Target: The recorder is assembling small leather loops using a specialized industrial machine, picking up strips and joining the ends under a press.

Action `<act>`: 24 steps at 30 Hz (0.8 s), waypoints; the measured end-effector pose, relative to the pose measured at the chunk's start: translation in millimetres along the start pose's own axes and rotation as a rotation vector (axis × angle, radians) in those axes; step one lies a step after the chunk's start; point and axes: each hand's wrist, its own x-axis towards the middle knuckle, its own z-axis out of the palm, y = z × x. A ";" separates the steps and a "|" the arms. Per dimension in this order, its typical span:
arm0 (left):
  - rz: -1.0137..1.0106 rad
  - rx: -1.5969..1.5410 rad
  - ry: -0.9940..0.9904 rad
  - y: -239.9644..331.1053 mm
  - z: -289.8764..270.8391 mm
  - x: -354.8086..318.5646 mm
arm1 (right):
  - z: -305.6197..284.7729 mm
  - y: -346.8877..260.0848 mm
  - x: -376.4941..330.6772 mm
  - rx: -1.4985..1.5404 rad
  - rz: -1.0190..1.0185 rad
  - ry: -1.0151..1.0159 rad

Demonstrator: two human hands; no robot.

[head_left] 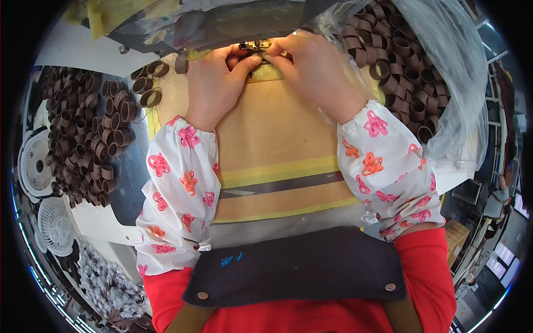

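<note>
My left hand point(215, 83) and my right hand point(313, 66) meet at the presser foot point(255, 45) of a sewing machine at the top of the view. Between their fingertips they pinch a small dark brown piece point(260, 58), mostly hidden by the fingers. Both forearms wear white sleeve covers with pink and orange flowers. The hands rest on a tan work surface point(277, 139) with yellow and brown tape stripes.
A heap of brown loops point(83, 133) lies on the left, with a few loose ones point(147, 83) near my left hand. A clear plastic bag point(444, 100) full of brown loops point(400, 61) sits at the right. Two white fans point(44, 188) stand at the far left.
</note>
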 end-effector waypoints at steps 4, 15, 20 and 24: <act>0.040 -0.002 0.033 -2.0 1.8 1.7 | -0.8 3.2 0.9 0.085 -0.019 0.009; 0.097 -0.093 -0.242 10.5 -13.9 -24.0 | -23.0 -16.0 -28.4 0.312 0.110 -0.158; 0.194 -0.146 -0.174 8.8 -7.1 -21.2 | -14.8 -19.8 -17.6 0.597 0.290 -0.170; 0.149 -0.310 -0.065 14.5 -13.5 -19.9 | -11.8 -15.3 -17.2 0.597 0.308 -0.215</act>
